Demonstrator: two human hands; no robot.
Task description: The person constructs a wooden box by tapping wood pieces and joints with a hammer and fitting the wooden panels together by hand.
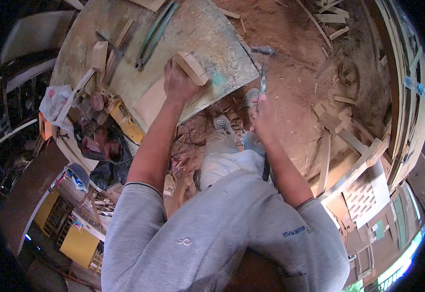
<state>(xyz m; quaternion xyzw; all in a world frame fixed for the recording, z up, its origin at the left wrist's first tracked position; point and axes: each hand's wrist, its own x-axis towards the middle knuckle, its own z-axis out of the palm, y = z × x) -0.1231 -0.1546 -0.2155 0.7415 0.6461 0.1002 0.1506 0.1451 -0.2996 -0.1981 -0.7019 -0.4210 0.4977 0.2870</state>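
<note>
One green tool (158,34) lay toward the far edge of the surface (236,53); one yellow tool (126,120) and one white bag (59,100) crowded its left side. Scrap wood (325,163) littered the floor (292,117). The left hand (177,83) gripped one wooden block (191,69) by the near edge; the right hand (260,114) was wrapped round one hammer (263,80).

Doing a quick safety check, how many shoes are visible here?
2: one shoe is left of the right hand; the other shoe shows just beyond that hand, beside the hammer. More may be hidden in clutter.
</note>
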